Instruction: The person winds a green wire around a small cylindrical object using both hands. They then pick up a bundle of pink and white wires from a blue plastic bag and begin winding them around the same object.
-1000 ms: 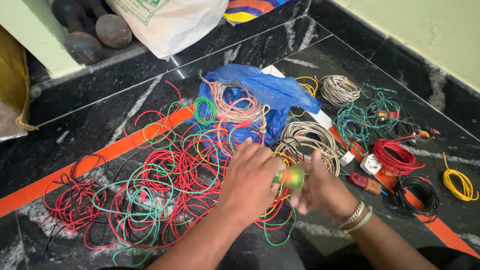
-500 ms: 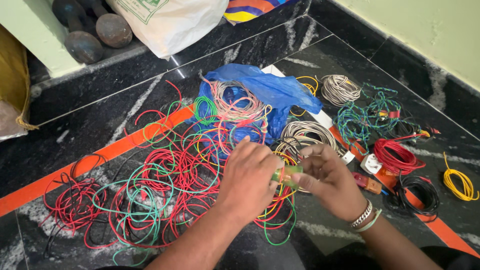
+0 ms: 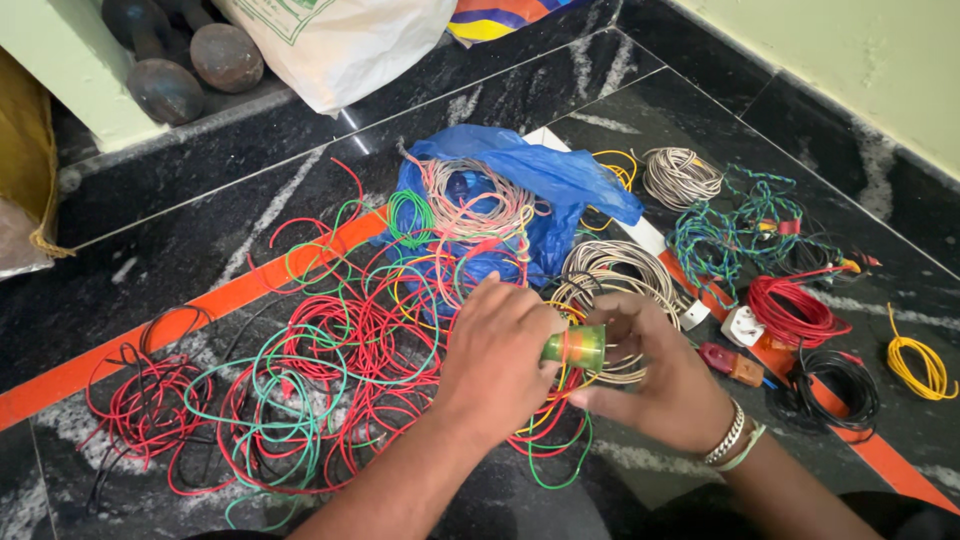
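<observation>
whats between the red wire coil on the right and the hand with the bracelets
In the head view, a white plug and a small red-and-orange plug lie on the floor between the red wire coil and the right hand.

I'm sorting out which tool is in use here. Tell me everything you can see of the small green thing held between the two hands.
The green roll is a small cylinder, glossy green with an orange-red band around its middle; it looks like a roll of tape, though that is uncertain. It lies sideways, lifted above the tangle of red and green wires. The left hand covers its left end; the right hand grips its right end with thumb and fingers.
</observation>
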